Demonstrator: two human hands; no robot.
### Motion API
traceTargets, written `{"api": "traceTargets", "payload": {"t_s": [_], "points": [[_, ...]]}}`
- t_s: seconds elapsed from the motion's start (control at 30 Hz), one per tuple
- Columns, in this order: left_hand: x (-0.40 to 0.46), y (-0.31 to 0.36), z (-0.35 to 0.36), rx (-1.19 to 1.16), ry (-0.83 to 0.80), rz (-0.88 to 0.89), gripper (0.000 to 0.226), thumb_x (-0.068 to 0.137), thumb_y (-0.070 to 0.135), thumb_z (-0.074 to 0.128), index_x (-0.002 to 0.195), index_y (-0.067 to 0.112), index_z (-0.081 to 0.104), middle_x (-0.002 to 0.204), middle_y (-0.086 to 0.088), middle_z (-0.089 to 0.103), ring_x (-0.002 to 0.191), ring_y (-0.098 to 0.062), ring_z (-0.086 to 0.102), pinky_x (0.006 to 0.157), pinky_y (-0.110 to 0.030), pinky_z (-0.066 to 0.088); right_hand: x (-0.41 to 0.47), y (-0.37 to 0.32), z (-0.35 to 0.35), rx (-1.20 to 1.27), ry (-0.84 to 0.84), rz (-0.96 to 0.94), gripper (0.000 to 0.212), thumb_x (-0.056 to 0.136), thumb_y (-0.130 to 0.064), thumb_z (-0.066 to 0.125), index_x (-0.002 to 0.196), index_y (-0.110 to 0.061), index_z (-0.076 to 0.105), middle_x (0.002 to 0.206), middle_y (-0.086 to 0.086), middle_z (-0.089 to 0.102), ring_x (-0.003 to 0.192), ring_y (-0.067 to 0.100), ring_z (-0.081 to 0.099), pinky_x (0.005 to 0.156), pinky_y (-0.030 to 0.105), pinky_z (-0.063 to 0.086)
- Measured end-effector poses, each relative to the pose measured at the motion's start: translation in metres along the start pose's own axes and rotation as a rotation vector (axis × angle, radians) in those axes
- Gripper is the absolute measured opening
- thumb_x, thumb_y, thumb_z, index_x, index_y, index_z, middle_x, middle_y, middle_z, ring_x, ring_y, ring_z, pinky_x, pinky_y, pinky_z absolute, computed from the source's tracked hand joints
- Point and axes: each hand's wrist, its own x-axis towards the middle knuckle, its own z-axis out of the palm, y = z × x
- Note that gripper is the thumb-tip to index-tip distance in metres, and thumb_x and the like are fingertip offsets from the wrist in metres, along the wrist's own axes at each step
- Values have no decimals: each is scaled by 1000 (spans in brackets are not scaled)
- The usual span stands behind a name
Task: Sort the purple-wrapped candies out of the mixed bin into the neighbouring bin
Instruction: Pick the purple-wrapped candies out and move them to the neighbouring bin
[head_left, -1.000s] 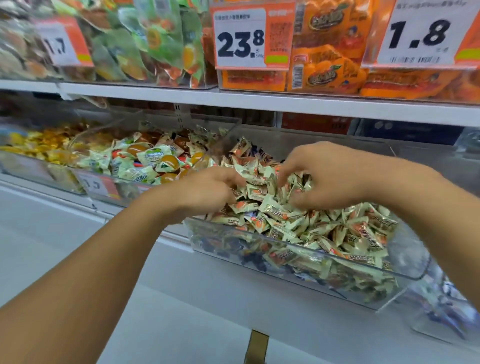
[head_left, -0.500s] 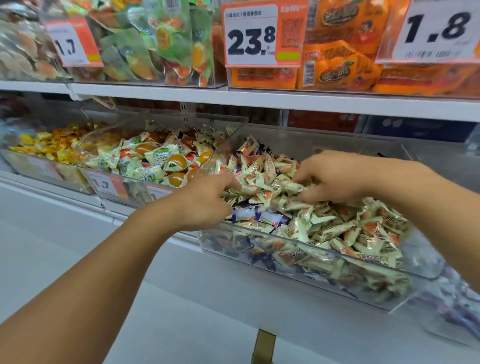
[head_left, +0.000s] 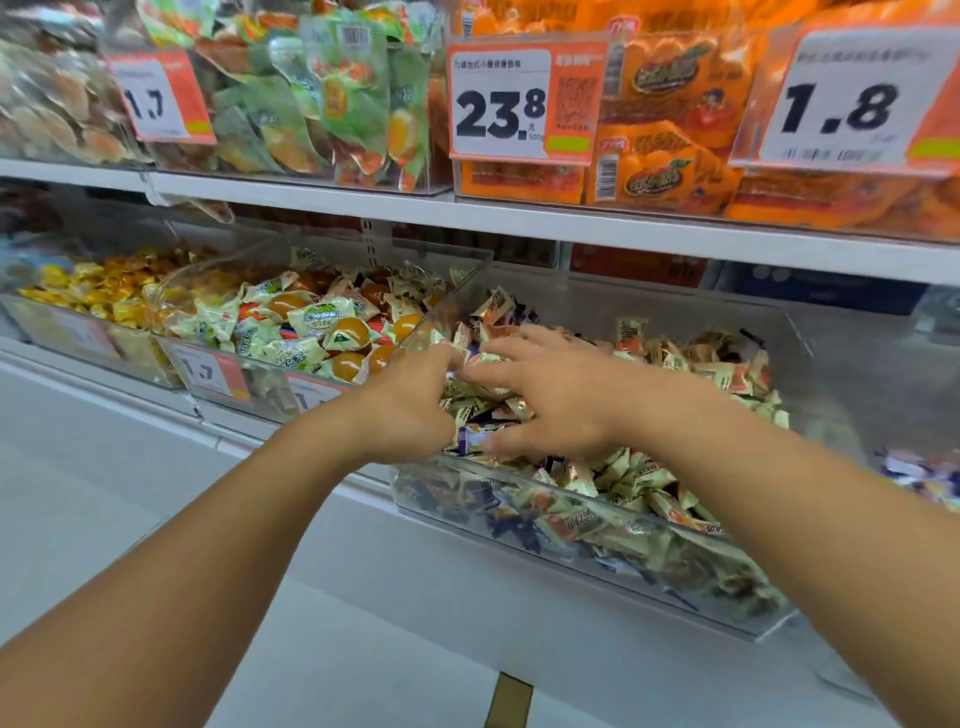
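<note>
1. On the far left we see a clear bin of yellow sweets (head_left: 78, 291), and beside it a bin of cream and orange packets (head_left: 311, 327) with a 1.7 price tag (head_left: 210, 371) on its front.
2. Our left hand (head_left: 410, 410) reaches over the left wall of the mixed bin (head_left: 597, 561), its fingers bent down into the pile; we cannot tell whether they hold a piece.
3. Between the two hands, at the near left of the pile, purple-wrapped candies (head_left: 475, 436) show among the cream ones, touching or just beside both hands; more dark purple wrappers show through the bin's front wall.
4. Our right hand (head_left: 550, 400) lies spread over the cream candies (head_left: 691, 374), fingers fairly straight and pointing left, the thumb low by the purple pieces; it grips nothing that we can see.
5. At the far right edge a neighbouring bin (head_left: 919, 475) holds blurred purple and white wrappers.
6. On the shelf above, we read a 23.8 price sign (head_left: 498, 104) and, further right, a 1.8 price sign (head_left: 841, 98) in front of orange packs (head_left: 670, 171).
</note>
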Motion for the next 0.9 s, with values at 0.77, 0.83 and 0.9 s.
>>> {"api": "traceTargets", "payload": {"t_s": [0.77, 0.83, 0.9], "points": [[18, 11, 18, 440, 61, 241, 43, 89, 50, 64, 129, 34, 63, 133, 6, 54, 132, -23, 39, 108, -45, 39, -72, 78, -14, -10, -239, 219, 51, 93, -53, 59, 140, -57, 42, 163, -21, 8, 153, 15, 0, 124, 47, 6], [22, 9, 20, 452, -6, 252, 49, 88, 58, 62, 131, 33, 62, 134, 6, 53, 133, -23, 37, 111, -48, 34, -74, 71, -22, -7, -280, 237, 50, 92, -56, 60, 139, -56, 44, 164, -20, 3, 153, 17, 1, 124, 48, 8], [25, 7, 22, 455, -34, 247, 51, 86, 58, 65, 131, 34, 61, 131, 6, 55, 132, -22, 37, 111, -48, 35, -72, 60, -34, 37, -166, 211, 44, 90, -56, 62, 133, -48, 57, 164, -14, 17, 149, 16, 22, 122, 43, 19]]}}
